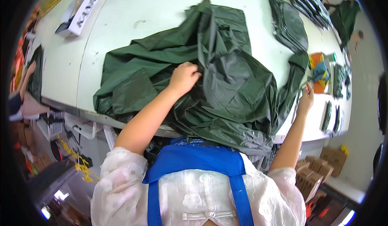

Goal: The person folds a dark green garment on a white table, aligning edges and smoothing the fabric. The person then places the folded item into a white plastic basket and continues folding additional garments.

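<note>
A dark green rain jacket [242, 76] of thin, shiny coated fabric lies crumpled across the white table [169, 7], its lower part hanging over the near edge toward my apron. My left hand [184, 79] is closed on a fold of it near the middle, fingertips partly hidden in the cloth. On the right, a sleeve [297, 70] of the jacket stretches away over the tabletop. Beside that sleeve is my right hand [306, 98], its fingers drawn together in a pinch; whatever sits between them is too small to make out.
Stacked dark green folded garments [287, 23] lie at the far right, near plastic-wrapped packs [309, 7]. An orange box [320, 72] with colourful items stands beyond my right hand. A white open box [81, 13] is far left. Another person's hand [31, 67] works there. Cardboard cartons [313, 173] sit below.
</note>
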`<control>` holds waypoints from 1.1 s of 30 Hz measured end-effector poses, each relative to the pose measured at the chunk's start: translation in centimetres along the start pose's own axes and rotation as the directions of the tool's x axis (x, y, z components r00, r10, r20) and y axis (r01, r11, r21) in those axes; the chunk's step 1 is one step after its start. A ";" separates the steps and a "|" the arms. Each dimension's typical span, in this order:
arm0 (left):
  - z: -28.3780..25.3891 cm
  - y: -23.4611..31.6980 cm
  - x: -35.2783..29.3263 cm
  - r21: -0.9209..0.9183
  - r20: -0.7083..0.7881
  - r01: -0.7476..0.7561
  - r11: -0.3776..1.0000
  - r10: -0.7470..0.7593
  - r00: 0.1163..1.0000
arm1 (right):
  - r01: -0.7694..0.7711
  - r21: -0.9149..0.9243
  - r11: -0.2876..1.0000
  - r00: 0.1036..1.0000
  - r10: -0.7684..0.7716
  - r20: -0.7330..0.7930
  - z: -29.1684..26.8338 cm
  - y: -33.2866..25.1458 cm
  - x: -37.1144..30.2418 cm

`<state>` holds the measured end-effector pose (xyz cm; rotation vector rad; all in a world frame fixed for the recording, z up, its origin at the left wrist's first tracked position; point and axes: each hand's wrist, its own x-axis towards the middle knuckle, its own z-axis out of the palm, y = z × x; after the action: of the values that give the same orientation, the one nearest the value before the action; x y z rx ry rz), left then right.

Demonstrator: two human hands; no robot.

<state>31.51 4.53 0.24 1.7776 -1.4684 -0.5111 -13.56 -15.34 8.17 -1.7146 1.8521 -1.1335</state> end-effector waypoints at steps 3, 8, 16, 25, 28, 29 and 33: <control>-3.7 2.4 -0.6 -0.074 0.004 0.212 0.975 -0.212 0.977 | -0.508 -0.284 0.813 0.855 0.516 -0.049 -1.5 9.1 0.4; -10.3 3.7 -1.1 0.033 -0.251 0.212 0.977 -0.198 0.948 | -0.332 -0.421 0.844 0.831 0.473 0.293 -2.0 13.9 -1.5; -19.4 -2.8 0.5 -0.440 -0.336 0.228 0.868 -0.395 0.855 | -0.288 0.519 0.805 0.912 0.396 -0.109 -3.0 7.2 6.9; -23.8 -6.3 2.1 -0.438 -0.399 0.281 0.854 -0.464 0.791 | 0.117 0.660 0.742 0.992 -0.115 -0.047 2.8 -5.5 14.1; -23.6 -8.7 1.2 -0.368 -0.402 0.356 0.859 -0.492 0.772 | -0.010 0.398 0.918 0.990 -0.048 0.136 4.0 -7.2 13.0; -23.6 -8.9 0.5 -0.325 -0.422 0.405 0.854 -0.515 0.747 | 0.018 0.200 0.980 0.976 -0.061 0.211 4.7 -8.1 9.9; -21.5 -7.5 -0.9 -0.376 -0.156 0.506 0.776 -0.592 0.791 | 0.045 -0.113 0.993 0.794 0.033 0.607 5.6 -5.3 -5.8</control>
<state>51.52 12.20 7.99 1.9120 -0.6056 -0.7231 -4.84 -11.17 7.34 -1.8612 1.5151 -0.3771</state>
